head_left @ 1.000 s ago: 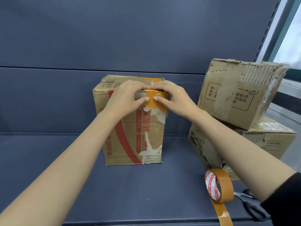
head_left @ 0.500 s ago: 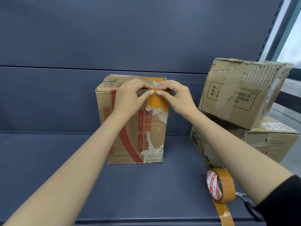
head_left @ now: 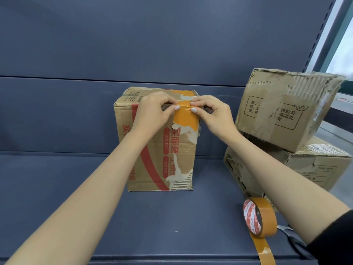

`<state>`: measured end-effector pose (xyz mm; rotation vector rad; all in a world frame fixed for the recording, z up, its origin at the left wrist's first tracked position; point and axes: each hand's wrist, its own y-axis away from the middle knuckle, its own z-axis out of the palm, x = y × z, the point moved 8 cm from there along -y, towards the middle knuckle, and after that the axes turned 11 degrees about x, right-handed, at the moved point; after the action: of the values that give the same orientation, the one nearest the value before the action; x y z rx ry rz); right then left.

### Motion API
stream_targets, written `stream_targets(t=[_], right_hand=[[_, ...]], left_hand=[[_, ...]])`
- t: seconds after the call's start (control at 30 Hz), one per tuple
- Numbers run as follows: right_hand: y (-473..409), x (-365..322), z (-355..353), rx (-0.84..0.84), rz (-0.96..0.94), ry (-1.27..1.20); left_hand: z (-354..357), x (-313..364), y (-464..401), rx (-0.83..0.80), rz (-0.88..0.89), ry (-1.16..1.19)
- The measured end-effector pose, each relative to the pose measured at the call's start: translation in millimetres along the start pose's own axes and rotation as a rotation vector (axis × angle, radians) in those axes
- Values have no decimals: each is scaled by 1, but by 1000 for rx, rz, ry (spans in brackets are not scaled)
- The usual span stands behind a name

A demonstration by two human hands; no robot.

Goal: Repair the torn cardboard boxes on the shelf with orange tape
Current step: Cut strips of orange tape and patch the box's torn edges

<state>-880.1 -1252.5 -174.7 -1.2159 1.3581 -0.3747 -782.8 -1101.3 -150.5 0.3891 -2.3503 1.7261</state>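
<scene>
Both forearms are bare from the wrists back toward the elbows. The left hand point(head_left: 152, 113) and right hand point(head_left: 214, 115) wear no gloves or rings, and their thumbnails look pale and glossy, perhaps polished. Well behind the right hand, a black sleeve point(head_left: 336, 240) covers the upper arm, ending near the elbow.

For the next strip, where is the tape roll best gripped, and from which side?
Probably by the top of its band, from above: the tape roll stands on edge near the shelf's front, open faces sideways, loose tail trailing forward. A thumb through the core would steady it.
</scene>
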Motion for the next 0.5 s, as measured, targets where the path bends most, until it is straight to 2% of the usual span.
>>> stream_targets(t=[0.23,0.43,0.5], right_hand=[[1,1,2,5,70,-47],[35,11,17,-90,219,-100],[49,15,21,-71,313,-131]], left_hand=[[4,0,0,31,-36,7],[4,6,4,-124,88,-60],[-1,5,8,-126,62,-82]])
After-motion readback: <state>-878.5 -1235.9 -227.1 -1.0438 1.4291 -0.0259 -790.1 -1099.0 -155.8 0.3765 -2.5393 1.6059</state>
